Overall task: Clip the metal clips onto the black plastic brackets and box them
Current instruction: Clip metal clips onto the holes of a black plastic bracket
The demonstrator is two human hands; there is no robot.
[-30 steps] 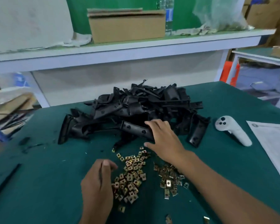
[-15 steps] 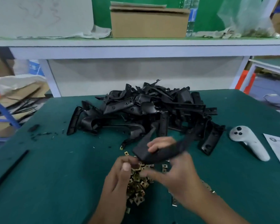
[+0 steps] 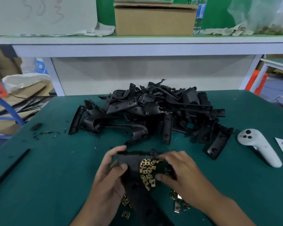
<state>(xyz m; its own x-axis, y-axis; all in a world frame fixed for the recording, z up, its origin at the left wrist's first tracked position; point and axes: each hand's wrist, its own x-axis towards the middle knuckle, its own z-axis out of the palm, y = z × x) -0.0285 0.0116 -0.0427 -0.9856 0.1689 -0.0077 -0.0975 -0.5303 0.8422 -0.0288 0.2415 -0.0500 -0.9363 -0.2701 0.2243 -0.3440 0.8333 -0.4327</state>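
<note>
Brown cardboard box (image 3: 153,20) on white shelf (image 3: 137,46) behind green worktop (image 3: 55,168); contents not visible; left hand (image 3: 108,180) grip curled round black plastic bracket (image 3: 131,162), thumb on its face; right hand (image 3: 185,173) grip pinching same bracket's far edge; bracket held above brass-coloured metal clips (image 3: 148,170) scattered on worktop; heap of black brackets (image 3: 153,113) just beyond.

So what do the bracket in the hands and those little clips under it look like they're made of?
The bracket looks like moulded black plastic: a matte, dull surface with no glint, like the pile behind. The clips look like thin stamped metal with a brass or yellowish plated finish, which catches the light; the exact metal can't be told.
</note>
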